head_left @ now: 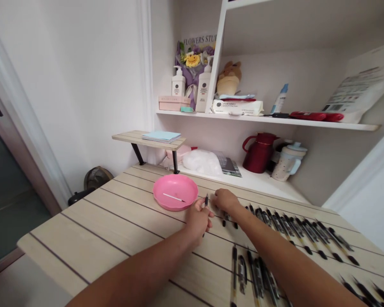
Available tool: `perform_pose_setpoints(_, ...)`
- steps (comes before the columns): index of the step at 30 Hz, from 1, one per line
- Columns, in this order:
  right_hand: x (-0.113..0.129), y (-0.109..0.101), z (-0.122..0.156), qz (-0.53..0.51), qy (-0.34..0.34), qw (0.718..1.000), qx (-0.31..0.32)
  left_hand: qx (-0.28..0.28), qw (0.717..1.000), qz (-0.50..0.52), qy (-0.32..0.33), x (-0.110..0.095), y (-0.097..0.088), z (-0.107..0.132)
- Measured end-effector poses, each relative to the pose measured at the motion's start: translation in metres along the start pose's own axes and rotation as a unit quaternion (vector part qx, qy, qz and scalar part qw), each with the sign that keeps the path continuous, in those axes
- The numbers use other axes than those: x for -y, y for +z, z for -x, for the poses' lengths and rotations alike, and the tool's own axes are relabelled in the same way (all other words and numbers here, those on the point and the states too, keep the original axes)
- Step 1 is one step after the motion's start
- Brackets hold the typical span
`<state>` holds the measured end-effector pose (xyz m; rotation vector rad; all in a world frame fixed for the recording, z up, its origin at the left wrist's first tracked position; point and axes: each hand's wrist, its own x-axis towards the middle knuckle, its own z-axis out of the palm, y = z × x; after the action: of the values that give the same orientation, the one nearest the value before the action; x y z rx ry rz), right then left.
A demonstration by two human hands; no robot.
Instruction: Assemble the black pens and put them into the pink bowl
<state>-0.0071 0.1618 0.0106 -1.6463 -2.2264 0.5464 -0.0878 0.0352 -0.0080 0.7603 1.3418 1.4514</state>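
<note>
My left hand [197, 219] is closed around a pen [206, 198] with a dark end pointing up, just right of the pink dish [160, 204]. In that dish lies a thin white pen refill [173, 197] with a dark tip. My right hand [225, 200] is low over the table, its fingers curled and turned away, so what they grip is hidden. Dark pen parts [224, 221] lie just below it. Rows of black pen parts [284, 224] lie beyond my right forearm, and more pen pieces [241, 273] lie in front of it.
A small raised shelf [128, 136] with blue paper [162, 136] stands at the back left of the slatted table [115, 221]. Behind are a white plastic bag [202, 162], a red jug [259, 152] and a tumbler [288, 161]. Bottles [204, 91] stand on the shelf above.
</note>
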Motion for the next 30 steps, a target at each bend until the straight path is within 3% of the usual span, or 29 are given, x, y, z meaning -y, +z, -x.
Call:
perform_pose_setpoints(4,-0.004,-0.017,0.008,-0.117,0.014,0.993,-0.003,0.016,1.0,0.017,-0.015,0.003,0.001,0.0)
perform_pose_setpoints(8,-0.003,-0.014,0.035,-0.252,0.035,0.967,0.028,0.034,0.999,0.024,-0.014,0.005,0.002,0.004)
perform_pose_setpoints(14,0.002,0.004,0.057,-0.445,0.1,0.889,0.045,0.039,0.999,0.011,0.017,0.009,0.006,0.006)
perform_pose_setpoints(30,0.007,-0.002,0.059,-0.507,0.135,0.848,0.074,0.065,0.998,0.014,0.011,0.007,0.001,0.01)
